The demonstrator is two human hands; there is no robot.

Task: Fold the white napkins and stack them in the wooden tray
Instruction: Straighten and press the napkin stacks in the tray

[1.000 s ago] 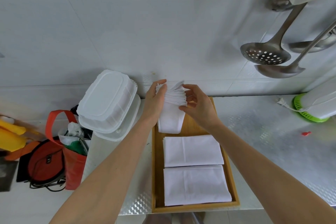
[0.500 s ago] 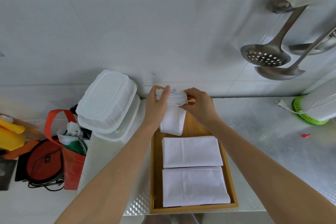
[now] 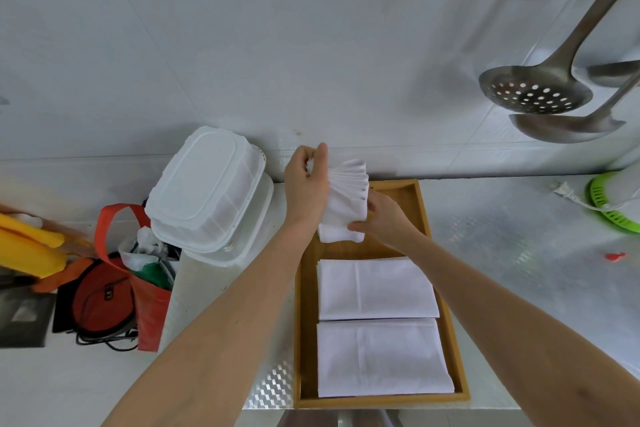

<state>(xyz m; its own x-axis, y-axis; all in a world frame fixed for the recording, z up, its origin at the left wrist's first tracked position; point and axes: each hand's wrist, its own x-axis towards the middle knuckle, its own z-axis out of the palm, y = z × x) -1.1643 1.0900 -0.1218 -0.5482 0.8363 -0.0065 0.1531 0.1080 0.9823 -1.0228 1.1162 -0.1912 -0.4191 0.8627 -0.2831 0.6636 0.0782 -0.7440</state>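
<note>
left hand (image 3: 306, 184) pinches top of pleated white napkin (image 3: 344, 204) | right hand (image 3: 384, 222) grips its lower part, over far end of wooden tray (image 3: 426, 218) | done: two folded napkins (image 3: 377, 289) flat in tray | left: this one, possibly last

Far end of tray: both hands (image 3: 306, 184) (image 3: 388, 222) and the pleated white napkin (image 3: 346, 198) fill the back of the rectangular wooden tray (image 3: 424, 218).
Tray floor: two flat folded white napkins (image 3: 377, 288) (image 3: 381, 357) cover the middle and near parts; a bare wood strip runs along the left wall.
Left of tray: stacked white plastic lidded containers (image 3: 207, 191) stand just beside it, close to the left forearm.
Right of tray: open patterned metal tabletop (image 3: 519, 253); a small red piece (image 3: 615, 256) lies well apart.
Overhead right: a perforated steel skimmer (image 3: 535, 90) and a steel ladle (image 3: 568, 126) hang on the wall.
</note>
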